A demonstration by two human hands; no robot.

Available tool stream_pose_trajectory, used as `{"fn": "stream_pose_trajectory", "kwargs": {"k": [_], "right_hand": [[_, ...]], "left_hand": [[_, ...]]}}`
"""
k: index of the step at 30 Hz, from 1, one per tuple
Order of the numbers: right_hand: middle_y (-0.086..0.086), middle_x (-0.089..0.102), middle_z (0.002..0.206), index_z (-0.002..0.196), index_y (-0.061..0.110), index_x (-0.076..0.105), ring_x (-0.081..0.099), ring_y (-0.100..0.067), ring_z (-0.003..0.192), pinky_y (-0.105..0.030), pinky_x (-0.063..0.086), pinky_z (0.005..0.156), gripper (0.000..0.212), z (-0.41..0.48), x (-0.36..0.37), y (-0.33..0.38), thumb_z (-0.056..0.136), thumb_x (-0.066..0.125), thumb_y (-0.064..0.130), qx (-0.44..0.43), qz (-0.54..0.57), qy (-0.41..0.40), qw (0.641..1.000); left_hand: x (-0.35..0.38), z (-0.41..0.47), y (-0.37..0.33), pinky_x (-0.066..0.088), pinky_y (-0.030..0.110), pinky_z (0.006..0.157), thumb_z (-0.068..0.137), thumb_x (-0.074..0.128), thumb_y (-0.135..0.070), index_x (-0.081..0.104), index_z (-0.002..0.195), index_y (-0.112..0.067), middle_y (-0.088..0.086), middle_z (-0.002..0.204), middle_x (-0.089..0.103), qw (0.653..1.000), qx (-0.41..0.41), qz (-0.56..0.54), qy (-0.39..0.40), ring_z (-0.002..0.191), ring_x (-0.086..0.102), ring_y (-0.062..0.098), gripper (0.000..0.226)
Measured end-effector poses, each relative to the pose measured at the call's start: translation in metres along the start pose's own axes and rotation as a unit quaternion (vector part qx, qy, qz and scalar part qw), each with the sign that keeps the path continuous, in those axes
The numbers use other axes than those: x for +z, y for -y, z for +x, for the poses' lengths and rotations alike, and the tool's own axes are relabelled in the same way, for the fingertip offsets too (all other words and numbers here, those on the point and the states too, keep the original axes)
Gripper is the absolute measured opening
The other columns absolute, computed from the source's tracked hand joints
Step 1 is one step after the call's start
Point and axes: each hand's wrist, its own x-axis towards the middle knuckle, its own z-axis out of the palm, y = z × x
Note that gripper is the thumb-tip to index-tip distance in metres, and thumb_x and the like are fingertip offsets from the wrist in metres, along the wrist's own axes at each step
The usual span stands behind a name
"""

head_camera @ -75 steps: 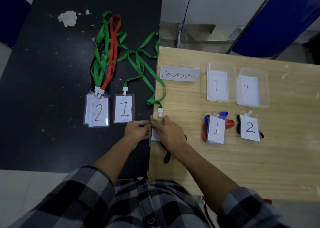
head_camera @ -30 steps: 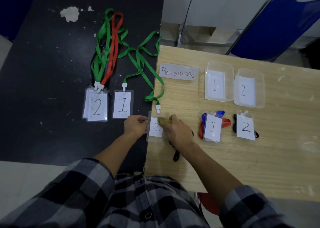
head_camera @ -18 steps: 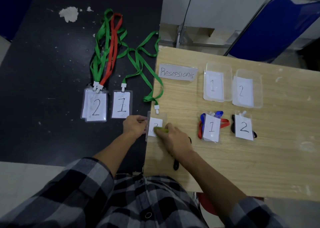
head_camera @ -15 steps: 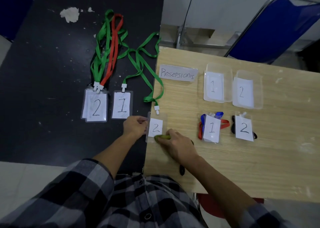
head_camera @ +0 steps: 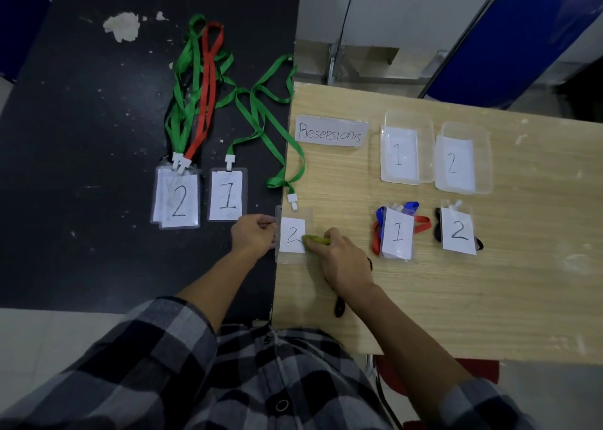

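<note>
Up from the badge's (head_camera: pixel 293 256) lower edge, our right hand (head_camera: pixel 342 261) has brought the green pad (head_camera: pixel 317 240) back onto the card (head_camera: pixel 290 232).
We pinch the badge's left rim in our left hand's (head_camera: pixel 254 234) curled fingers, likely to stop it sliding as we rub. Our right hand's fingers curl round the pad, pressing it against the card's right side. The badge lies at the wooden counter's (head_camera: pixel 440 299) left edge, with the lanyard clip (head_camera: pixel 292 200) just above it.
</note>
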Motion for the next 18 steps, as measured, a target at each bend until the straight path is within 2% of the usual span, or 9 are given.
{"fn": "stream_pose_trajectory", "kwargs": {"k": [2, 4, 7, 9, 13, 15, 18], "right_hand": [[-0.008, 0.045, 0.115, 0.143, 0.034, 0.042, 0.055, -0.029, 0.093, -0.034, 0.039, 0.06, 0.046, 0.009, -0.001, 0.018, 0.099, 0.049, 0.02, 0.009, 0.006, -0.011, 1.0], [-0.009, 0.047, 0.11, 0.14, 0.031, 0.043, 0.055, -0.029, 0.086, -0.035, 0.035, 0.056, 0.047, 0.009, 0.004, 0.037, 0.096, 0.054, 0.019, -0.018, -0.003, -0.008, 1.0], [-0.006, 0.05, 0.098, 0.13, 0.033, 0.055, 0.055, -0.026, 0.073, -0.032, 0.031, 0.05, 0.042, -0.003, 0.012, 0.04, 0.091, 0.063, 0.021, -0.074, -0.001, 0.0, 0.997], [-0.006, 0.052, 0.101, 0.131, 0.037, 0.056, 0.055, -0.025, 0.075, -0.032, 0.034, 0.053, 0.039, -0.007, 0.012, 0.028, 0.094, 0.058, 0.025, -0.108, -0.003, 0.003, 0.994], [-0.007, 0.049, 0.106, 0.135, 0.038, 0.049, 0.056, -0.027, 0.085, -0.035, 0.044, 0.059, 0.036, 0.009, 0.005, 0.02, 0.1, 0.051, 0.03, -0.052, 0.007, -0.015, 0.999], [-0.007, 0.048, 0.104, 0.133, 0.035, 0.051, 0.056, -0.029, 0.083, -0.034, 0.039, 0.056, 0.033, 0.017, 0.006, 0.032, 0.1, 0.052, 0.03, -0.018, 0.029, -0.027, 0.999], [-0.007, 0.049, 0.104, 0.134, 0.035, 0.052, 0.056, -0.029, 0.084, -0.034, 0.034, 0.055, 0.035, 0.008, 0.011, 0.04, 0.099, 0.052, 0.027, -0.05, 0.035, -0.028, 0.998]], "left_hand": [[0.0, -0.001, 0.0, 0.063, 0.035, 0.072, 0.093, 0.066, -0.006, 0.071, 0.098, -0.013, 0.009, 0.097, 0.07, 1.0, 0.003, 0.001, -0.002, 0.082, 0.072, 0.023, 0.01], [-0.001, -0.001, -0.001, 0.063, 0.034, 0.072, 0.094, 0.065, -0.006, 0.07, 0.095, -0.016, 0.008, 0.095, 0.07, 1.0, 0.002, 0.002, -0.001, 0.081, 0.071, 0.022, 0.011], [-0.001, -0.001, -0.002, 0.062, 0.032, 0.072, 0.094, 0.064, -0.005, 0.069, 0.094, -0.017, 0.007, 0.093, 0.069, 1.0, -0.004, -0.003, 0.003, 0.081, 0.071, 0.022, 0.013], [-0.001, -0.001, -0.001, 0.061, 0.029, 0.069, 0.095, 0.064, -0.005, 0.07, 0.098, -0.015, 0.006, 0.091, 0.069, 1.0, -0.009, -0.006, 0.001, 0.078, 0.07, 0.02, 0.012], [0.002, 0.0, 0.0, 0.062, 0.028, 0.066, 0.094, 0.064, -0.005, 0.07, 0.102, -0.01, 0.006, 0.09, 0.068, 1.0, -0.014, -0.016, -0.01, 0.071, 0.069, 0.018, 0.011], [0.001, 0.001, 0.0, 0.062, 0.032, 0.069, 0.094, 0.064, -0.004, 0.071, 0.102, -0.008, 0.006, 0.085, 0.068, 1.0, -0.017, -0.015, -0.011, 0.068, 0.067, 0.018, 0.011], [0.0, 0.002, -0.001, 0.061, 0.028, 0.066, 0.094, 0.064, -0.004, 0.071, 0.102, -0.009, 0.005, 0.085, 0.068, 1.0, -0.015, -0.007, -0.005, 0.069, 0.067, 0.018, 0.012]]}}
